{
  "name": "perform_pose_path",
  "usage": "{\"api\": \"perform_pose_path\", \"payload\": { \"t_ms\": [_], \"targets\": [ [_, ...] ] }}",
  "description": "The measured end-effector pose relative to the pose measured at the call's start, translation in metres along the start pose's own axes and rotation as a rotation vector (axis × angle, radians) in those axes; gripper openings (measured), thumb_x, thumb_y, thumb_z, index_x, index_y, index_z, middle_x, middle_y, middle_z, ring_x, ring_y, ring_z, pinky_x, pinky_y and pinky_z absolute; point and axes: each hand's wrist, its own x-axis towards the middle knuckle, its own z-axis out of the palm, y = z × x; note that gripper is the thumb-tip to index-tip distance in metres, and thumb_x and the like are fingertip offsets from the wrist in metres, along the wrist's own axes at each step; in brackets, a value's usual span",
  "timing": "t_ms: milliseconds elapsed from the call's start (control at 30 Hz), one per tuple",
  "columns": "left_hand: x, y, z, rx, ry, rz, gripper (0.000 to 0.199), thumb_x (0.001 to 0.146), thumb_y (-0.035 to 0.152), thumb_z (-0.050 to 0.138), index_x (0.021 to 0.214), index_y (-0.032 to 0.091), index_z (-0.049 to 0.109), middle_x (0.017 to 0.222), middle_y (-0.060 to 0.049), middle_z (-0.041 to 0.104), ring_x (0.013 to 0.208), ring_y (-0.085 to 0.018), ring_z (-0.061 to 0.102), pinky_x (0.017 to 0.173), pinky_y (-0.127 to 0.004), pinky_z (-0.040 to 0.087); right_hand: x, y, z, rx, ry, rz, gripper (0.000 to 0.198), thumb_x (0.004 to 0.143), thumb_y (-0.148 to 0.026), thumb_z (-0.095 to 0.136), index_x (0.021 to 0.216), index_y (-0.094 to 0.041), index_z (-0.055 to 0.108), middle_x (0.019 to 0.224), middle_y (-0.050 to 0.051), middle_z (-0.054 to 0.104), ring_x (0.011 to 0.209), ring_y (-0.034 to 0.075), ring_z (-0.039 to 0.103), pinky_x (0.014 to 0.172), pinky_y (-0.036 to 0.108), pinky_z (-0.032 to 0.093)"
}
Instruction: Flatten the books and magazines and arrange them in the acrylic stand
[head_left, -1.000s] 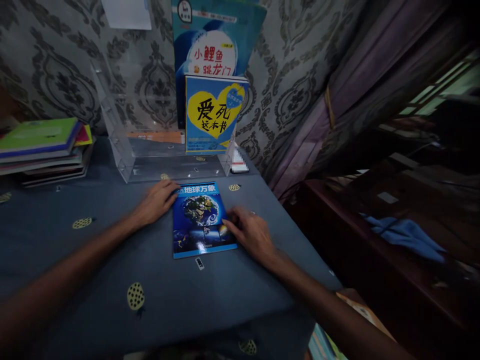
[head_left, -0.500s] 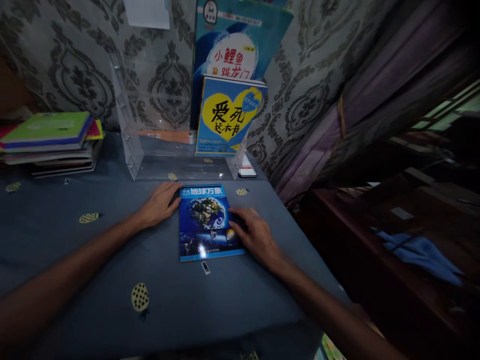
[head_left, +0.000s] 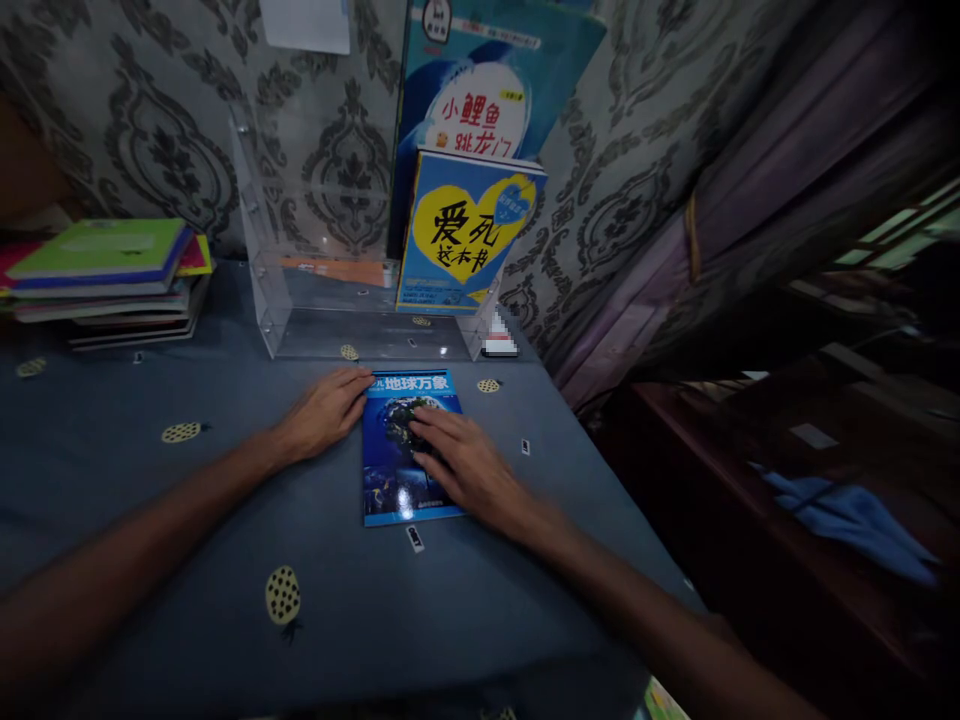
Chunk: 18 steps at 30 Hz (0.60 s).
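A blue book with a globe on its cover lies flat and closed on the cloth-covered table. At its upper left edge rests my left hand, fingers stretched out, their tips touching the cover's corner. My right hand reaches over the book from the right with fingers spread, hiding part of the globe and the right side of the cover. Whether its fingers press on the cover or hover just above it, I cannot tell. Neither hand grips anything.
Behind the book stands a clear acrylic rack. A yellow-heart book and a taller teal book lean in its right half. Several books form a stack at the left. A curtain hangs beyond the table's right edge.
My right hand has moved left from the book's right edge onto its cover. My left hand stays at the upper left corner. The view has shifted slightly.
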Motion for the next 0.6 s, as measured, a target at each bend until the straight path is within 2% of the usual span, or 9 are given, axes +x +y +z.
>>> {"api": "perform_pose_path", "payload": {
  "t_ms": [100,233,433,600],
  "targets": [
    [-0.001,-0.004,0.002,-0.027,0.014,0.004,0.038,0.097,0.023,0.041,0.128,0.015,0.063,0.136,-0.014,0.065,0.127,-0.027,0.06,0.112,-0.049,0.046,0.019,-0.014,0.004,0.027,-0.103,-0.105,0.042,0.102,-0.03,0.052,0.138,-0.011,0.058,0.147,0.017,0.056,0.143,0.028,0.046,0.118,0.052,0.039],
    [-0.002,-0.008,0.002,-0.061,-0.009,0.001,0.045,0.092,0.012,0.038,0.129,0.015,0.063,0.138,-0.013,0.064,0.13,-0.025,0.058,0.113,-0.047,0.045,0.039,-0.022,0.011,0.001,-0.198,-0.2,0.043,0.102,-0.034,0.053,0.137,-0.009,0.059,0.147,0.017,0.056,0.143,0.027,0.045,0.121,0.049,0.035],
    [-0.002,-0.015,0.006,-0.062,-0.015,0.015,0.05,0.084,0.009,0.043,0.128,0.018,0.064,0.138,-0.011,0.064,0.128,-0.024,0.06,0.113,-0.046,0.045,0.05,-0.015,0.021,0.039,-0.195,-0.232,0.04,0.102,-0.036,0.052,0.135,-0.014,0.061,0.145,0.014,0.059,0.138,0.024,0.051,0.118,0.045,0.04],
    [-0.003,-0.016,0.007,-0.063,-0.009,0.034,0.049,0.085,0.01,0.046,0.129,0.018,0.064,0.138,-0.012,0.064,0.128,-0.025,0.06,0.113,-0.047,0.046,0.047,-0.011,0.024,0.084,-0.167,-0.232,0.042,0.102,-0.034,0.052,0.137,-0.012,0.06,0.145,0.015,0.059,0.14,0.023,0.05,0.12,0.044,0.037]
  ]
}}
